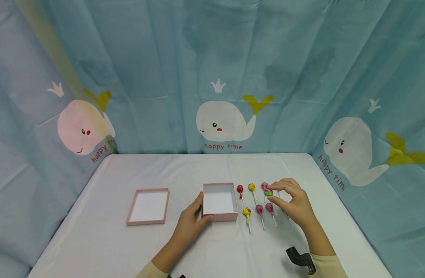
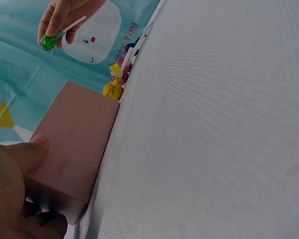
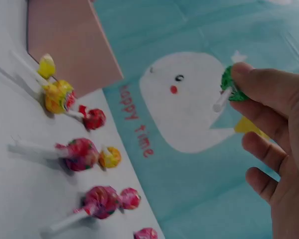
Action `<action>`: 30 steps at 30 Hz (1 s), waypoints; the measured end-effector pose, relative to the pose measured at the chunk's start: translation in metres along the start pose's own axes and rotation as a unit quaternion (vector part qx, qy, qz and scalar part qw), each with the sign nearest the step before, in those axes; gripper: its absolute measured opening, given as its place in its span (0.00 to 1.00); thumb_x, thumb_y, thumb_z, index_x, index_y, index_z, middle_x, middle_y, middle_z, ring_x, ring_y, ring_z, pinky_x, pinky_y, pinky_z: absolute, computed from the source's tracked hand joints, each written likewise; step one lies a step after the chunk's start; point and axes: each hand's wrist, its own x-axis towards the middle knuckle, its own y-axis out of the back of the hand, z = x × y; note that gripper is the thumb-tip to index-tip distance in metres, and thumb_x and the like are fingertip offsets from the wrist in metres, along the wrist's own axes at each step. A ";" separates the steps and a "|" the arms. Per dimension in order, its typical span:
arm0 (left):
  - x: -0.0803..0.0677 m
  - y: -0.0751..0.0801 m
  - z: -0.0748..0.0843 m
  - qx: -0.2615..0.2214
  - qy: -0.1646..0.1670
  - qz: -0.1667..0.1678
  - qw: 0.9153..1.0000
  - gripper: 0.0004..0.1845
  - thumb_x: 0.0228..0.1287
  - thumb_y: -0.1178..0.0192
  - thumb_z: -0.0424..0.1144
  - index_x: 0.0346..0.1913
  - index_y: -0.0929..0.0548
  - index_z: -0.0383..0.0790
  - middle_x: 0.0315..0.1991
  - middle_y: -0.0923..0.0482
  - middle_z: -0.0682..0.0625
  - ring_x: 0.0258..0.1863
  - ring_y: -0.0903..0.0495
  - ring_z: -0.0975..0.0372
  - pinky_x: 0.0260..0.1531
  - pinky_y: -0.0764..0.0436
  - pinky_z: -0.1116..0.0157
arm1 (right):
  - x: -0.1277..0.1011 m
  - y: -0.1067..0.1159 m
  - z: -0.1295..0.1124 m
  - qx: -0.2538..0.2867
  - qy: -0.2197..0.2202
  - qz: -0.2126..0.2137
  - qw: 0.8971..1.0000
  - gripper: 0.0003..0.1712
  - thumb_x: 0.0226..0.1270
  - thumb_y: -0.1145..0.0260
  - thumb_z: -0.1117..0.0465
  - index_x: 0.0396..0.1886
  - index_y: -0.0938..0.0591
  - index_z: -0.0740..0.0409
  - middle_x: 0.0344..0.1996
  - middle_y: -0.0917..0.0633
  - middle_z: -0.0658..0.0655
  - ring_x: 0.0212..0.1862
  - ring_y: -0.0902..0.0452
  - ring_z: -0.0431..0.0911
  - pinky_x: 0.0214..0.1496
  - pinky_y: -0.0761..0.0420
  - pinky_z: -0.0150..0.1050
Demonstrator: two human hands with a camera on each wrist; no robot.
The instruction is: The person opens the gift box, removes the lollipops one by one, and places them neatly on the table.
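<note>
Green lollipop (image 1: 268, 192) pinched aloft by right hand (image 1: 291, 202), clear of the row; left hand (image 1: 190, 221) grips the pink box (image 1: 219, 218), steadying it.

the square pink cardboard box (image 1: 219, 201) looks matt and smooth; the white cloth table (image 1: 233, 247) cover shows fine weave; the green lollipop's (image 3: 232, 85) wrapper looks crinkled and glossy.

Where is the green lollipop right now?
In the head view the green lollipop is pinched in the right hand, lifted just above the rows of lollipops on the table, right of the open pink box.
</note>
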 end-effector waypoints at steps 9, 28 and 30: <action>0.001 -0.001 0.000 0.001 -0.004 0.002 1.000 0.51 0.60 0.27 0.50 0.80 0.42 0.39 0.80 0.43 0.43 0.78 0.41 0.53 0.73 0.33 0.57 | -0.008 0.023 0.015 -0.018 -0.027 0.008 0.999 0.20 0.56 0.19 0.67 0.48 0.10 0.45 0.47 0.14 0.47 0.55 0.28 0.32 0.60 0.32 0.17; -0.001 -0.001 -0.001 0.003 -0.003 0.005 1.000 0.51 0.60 0.26 0.50 0.80 0.41 0.38 0.79 0.43 0.42 0.77 0.41 0.53 0.72 0.33 0.57 | -0.037 0.057 0.072 -0.093 -0.127 -0.004 0.987 0.15 0.64 0.23 0.53 0.51 0.11 0.44 0.48 0.17 0.50 0.48 0.29 0.36 0.48 0.26 0.35; -0.001 -0.001 -0.001 0.004 -0.005 0.006 1.000 0.51 0.59 0.26 0.50 0.80 0.41 0.38 0.79 0.43 0.42 0.77 0.40 0.52 0.72 0.33 0.57 | -0.038 0.060 0.077 -0.094 -0.140 -0.012 0.986 0.15 0.65 0.24 0.52 0.51 0.11 0.44 0.48 0.17 0.51 0.49 0.29 0.40 0.49 0.25 0.42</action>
